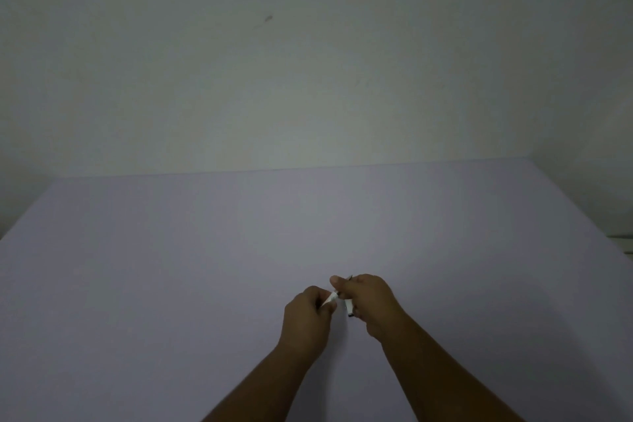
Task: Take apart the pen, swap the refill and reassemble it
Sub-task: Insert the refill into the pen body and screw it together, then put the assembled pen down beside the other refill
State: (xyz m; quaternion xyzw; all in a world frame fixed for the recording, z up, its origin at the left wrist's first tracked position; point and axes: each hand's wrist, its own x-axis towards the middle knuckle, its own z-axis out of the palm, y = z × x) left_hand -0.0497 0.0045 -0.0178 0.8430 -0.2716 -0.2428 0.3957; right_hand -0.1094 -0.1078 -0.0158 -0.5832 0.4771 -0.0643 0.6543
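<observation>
Lilac tabletop (171, 267) | left hand (306, 319), right hand (371, 305) both pinch slim white plastic pen (331, 298) above it | light, rigid, slippery: grip ends.

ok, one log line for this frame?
left hand: grips white pen part | right hand: grips second white piece | table: lilac | stage: unclear

No text, label, brand, number or sign can be read anywhere; the small white plastic pen parts (331, 298) are too blurred.
</observation>
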